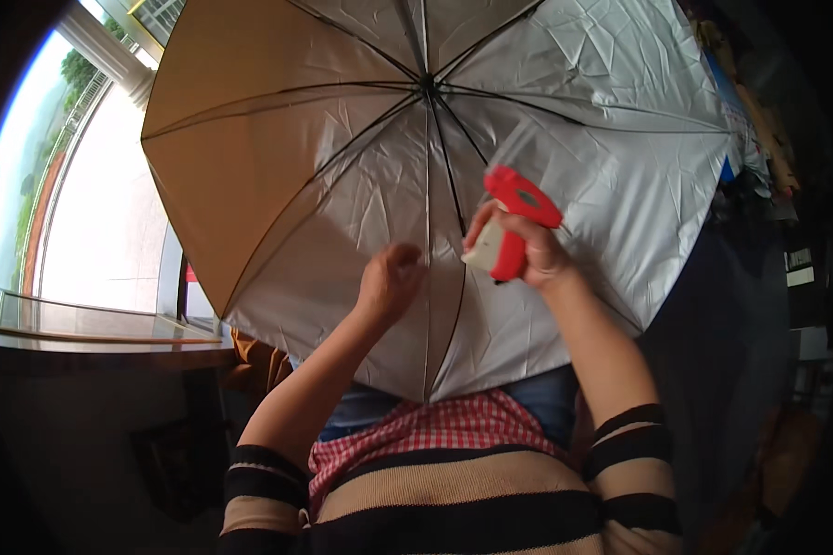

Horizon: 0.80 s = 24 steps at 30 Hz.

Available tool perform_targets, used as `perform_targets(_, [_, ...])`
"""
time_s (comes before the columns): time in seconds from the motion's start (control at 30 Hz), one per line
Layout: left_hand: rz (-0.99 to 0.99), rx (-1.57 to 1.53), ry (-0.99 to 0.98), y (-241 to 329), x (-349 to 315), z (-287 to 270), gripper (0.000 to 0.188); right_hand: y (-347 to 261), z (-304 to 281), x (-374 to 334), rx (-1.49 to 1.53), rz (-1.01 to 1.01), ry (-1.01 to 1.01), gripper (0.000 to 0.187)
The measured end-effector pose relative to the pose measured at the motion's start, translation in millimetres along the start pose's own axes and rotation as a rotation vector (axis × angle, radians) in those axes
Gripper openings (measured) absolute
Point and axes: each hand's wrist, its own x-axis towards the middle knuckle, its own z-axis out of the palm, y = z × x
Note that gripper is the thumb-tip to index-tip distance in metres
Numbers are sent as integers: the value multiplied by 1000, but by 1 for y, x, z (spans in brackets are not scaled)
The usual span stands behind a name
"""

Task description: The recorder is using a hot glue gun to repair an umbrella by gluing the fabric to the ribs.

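An open umbrella [518,324] with a silvery lining and dark ribs spreads before me, its inner side facing me. In my right hand [541,250] is a red and white tagging gun [512,231], held by its handle with my fingers wrapped round it. A clear strip of fasteners [514,146] stands up from the gun's top. My left hand [393,282] hovers by a lower rib, left of the gun. Its fingers are curled in and slightly blurred; whatever they may pinch is hidden.
A red checked cloth [463,421] covers my lap below the umbrella's edge. At left stands a glass-topped counter [102,324] beside a bright opening with a pale column [111,51]. Assorted goods [745,102] crowd the far right, past the umbrella's rim.
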Motion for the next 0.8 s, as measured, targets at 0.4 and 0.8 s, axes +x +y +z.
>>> perform_targets(0.4, [43, 499, 324, 31, 141, 29, 22, 45, -18, 43, 14, -77, 374, 23])
perform_targets(0.8, [117, 104, 274, -2, 124, -4, 15, 36, 7, 73, 423, 177, 261, 28])
